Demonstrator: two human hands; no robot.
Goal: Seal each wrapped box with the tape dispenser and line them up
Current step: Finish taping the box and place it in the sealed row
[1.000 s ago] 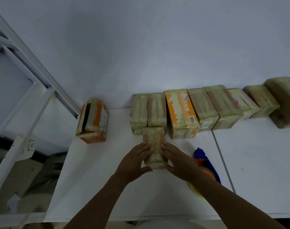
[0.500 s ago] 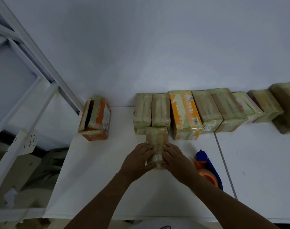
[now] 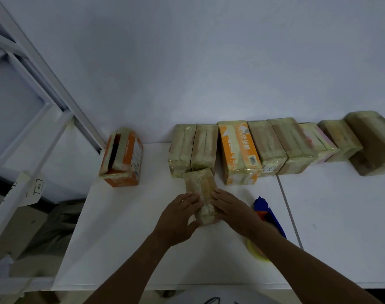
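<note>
A: What fills most of the view?
B: A plain matte wall (image 3: 209, 62) on the far side, and below it a smooth white table (image 3: 125, 249), with a second white table (image 3: 340, 216) butted against its right edge along a thin seam. A white metal frame (image 3: 44, 88) of square bars slants down the far left.
A: And the boxes?
B: A row of wrapped boxes (image 3: 266, 145) stands along the far edge against the wall, side against side, rectangular, tan and glossy under clear film. The big tan box (image 3: 373, 141) at the right end is the bulkiest, with rounded corners. One is an orange printed box (image 3: 237, 150) with a barcode. Well apart to the left stands an orange carton (image 3: 123, 159) crossed by pale tape strips.
A: Where is the one being handled?
B: The small wrapped box (image 3: 201, 185), a slim oblong in crinkled tan wrap, lies flat on the table just near of the row, its far end by the second box from the left; I cannot tell if they touch. The left hand (image 3: 178, 218) grips its left side, fingers over the top, thumb at the near end. The right hand (image 3: 233, 211) grips the right side, fingers over the top.
A: The tape dispenser (image 3: 268, 213)?
B: Blue and orange plastic, lying just right of the right wrist, partly hidden by the forearm, a yellowish roll (image 3: 255, 251) at its near end
</note>
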